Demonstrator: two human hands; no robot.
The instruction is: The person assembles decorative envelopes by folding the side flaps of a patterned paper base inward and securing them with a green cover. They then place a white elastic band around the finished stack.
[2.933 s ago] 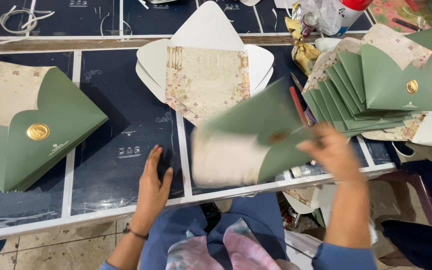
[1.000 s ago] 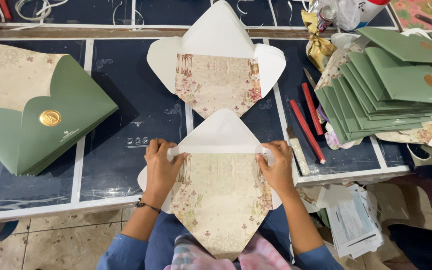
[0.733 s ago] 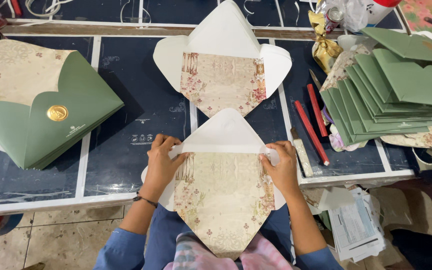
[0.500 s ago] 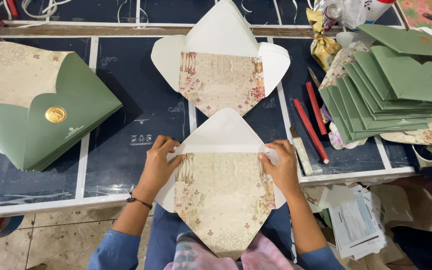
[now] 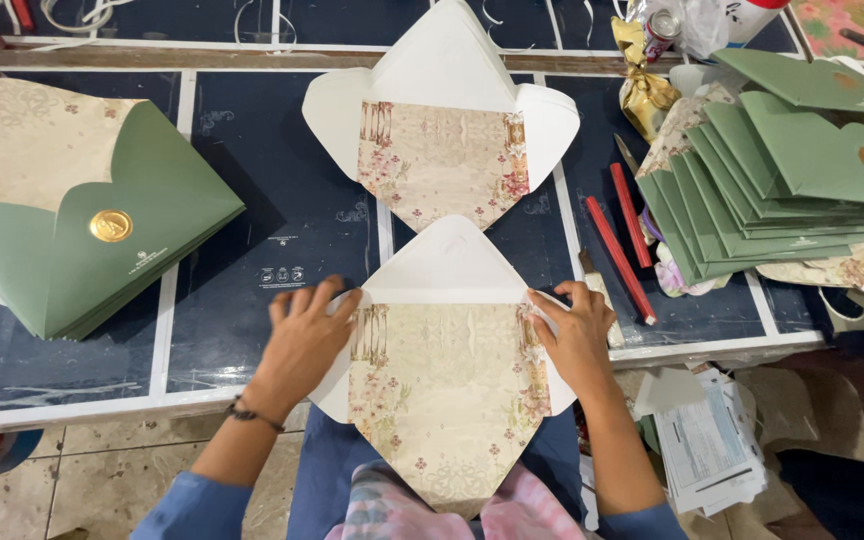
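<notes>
The left hand [image 5: 304, 335] lies flat, fingers spread, on the left flap of the opened floral-lined envelope [image 5: 447, 400] at the near table edge [image 5: 62, 408], while the right hand [image 5: 574, 335] presses its right flap, the envelope lying between them, its lower point overhanging the edge

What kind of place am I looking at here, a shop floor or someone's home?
Probably a small craft workshop making envelopes by hand. Both hands, left hand and right hand, press an unfolded floral envelope on a dark worktable, with stacks of finished green envelopes beside.
</notes>
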